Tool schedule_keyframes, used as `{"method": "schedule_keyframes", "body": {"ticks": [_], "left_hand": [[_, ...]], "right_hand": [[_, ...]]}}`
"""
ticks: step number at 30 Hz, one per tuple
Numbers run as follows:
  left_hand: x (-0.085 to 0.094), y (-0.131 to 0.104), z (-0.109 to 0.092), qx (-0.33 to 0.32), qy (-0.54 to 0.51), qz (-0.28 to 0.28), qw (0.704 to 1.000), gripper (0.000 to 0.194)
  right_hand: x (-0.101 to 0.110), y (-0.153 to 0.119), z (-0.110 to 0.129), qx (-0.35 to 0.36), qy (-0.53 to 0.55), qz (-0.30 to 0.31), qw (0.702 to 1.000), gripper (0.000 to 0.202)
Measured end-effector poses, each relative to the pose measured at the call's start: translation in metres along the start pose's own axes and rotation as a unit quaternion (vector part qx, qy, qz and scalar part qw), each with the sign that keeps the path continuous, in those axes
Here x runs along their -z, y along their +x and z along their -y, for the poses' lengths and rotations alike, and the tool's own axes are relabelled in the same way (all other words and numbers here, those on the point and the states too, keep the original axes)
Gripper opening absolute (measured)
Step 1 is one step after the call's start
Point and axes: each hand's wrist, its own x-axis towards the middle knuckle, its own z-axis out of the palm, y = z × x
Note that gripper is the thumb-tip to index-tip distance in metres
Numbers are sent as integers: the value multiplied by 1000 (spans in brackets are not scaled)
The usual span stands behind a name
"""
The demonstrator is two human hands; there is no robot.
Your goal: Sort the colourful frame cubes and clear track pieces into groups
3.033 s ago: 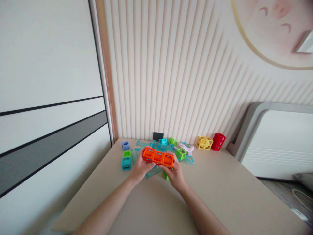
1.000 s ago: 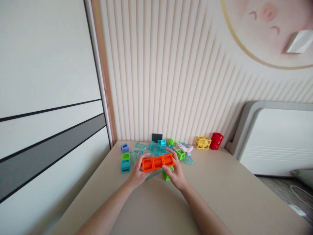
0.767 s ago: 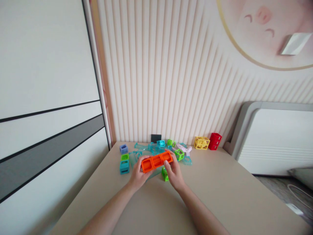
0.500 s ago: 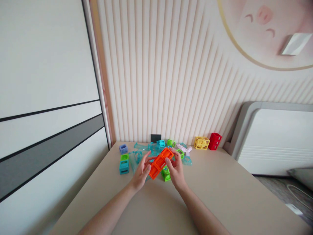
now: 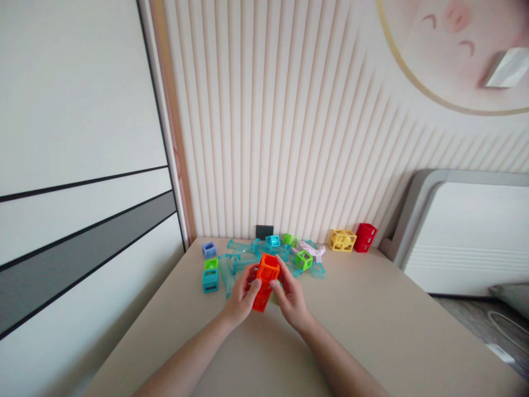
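An orange block piece [image 5: 268, 269], made of joined open-frame cubes, is held upright above the table between both hands. My left hand [image 5: 243, 291] grips its left side, thumb on the near face. My right hand [image 5: 289, 293] grips the right side, its thumb also in front. Behind the hands lie clear teal track pieces [image 5: 226, 275], a pale lilac piece [image 5: 316, 252] and a green cube [image 5: 303, 259]. A further green block behind the orange piece is mostly hidden by my right hand.
On the table [image 5: 355, 325], a blue cube [image 5: 209, 250] and a green-and-teal block pair [image 5: 210, 280] stand at left. A yellow block [image 5: 342, 240] and a red block [image 5: 366, 237] stand back right. A dark box [image 5: 264, 232] is by the wall.
The orange piece has turned from a slant to nearly upright, with one open end now facing up. My hands have come closer together around it.
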Motion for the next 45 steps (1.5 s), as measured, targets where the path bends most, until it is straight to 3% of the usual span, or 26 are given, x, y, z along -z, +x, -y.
{"method": "schedule_keyframes", "body": {"ticks": [5, 12, 17, 23, 26, 28, 30, 33, 37, 41, 45], "left_hand": [[-1, 0, -1, 0, -22, 3, 1000, 42], [-1, 6, -6, -6, -65, -120, 991, 45], [-2, 4, -4, -6, -65, -135, 989, 49], [-1, -3, 3, -20, -3, -112, 994, 47], [3, -4, 5, -55, 54, -85, 993, 43], [6, -5, 5, -76, 101, -49, 991, 33], [7, -6, 3, -101, 155, 13, 983, 20], [6, -9, -4, -166, 228, 133, 950, 15], [0, -10, -18, -243, 305, 239, 889, 14], [-2, -12, -24, -272, 328, 262, 866, 14], [-2, -15, -13, -288, 325, 280, 856, 12]], "right_hand": [[-1, 1, 7, 28, -89, -8, 996, 58], [-19, -10, 8, 60, -223, -23, 973, 68], [-26, -12, 8, 65, -276, -38, 958, 86], [-20, -7, 10, 56, -273, -65, 958, 71], [-9, 3, 11, 29, -230, -111, 966, 61], [10, 15, 10, 8, -207, -166, 964, 61], [43, 29, 6, -13, -193, -211, 958, 66], [114, 44, -14, -33, -199, -308, 930, 68], [218, 41, -52, -103, -290, -417, 855, 70], [287, 28, -77, -142, -386, -418, 810, 65], [316, 24, -92, -163, -420, -401, 798, 65]]}}
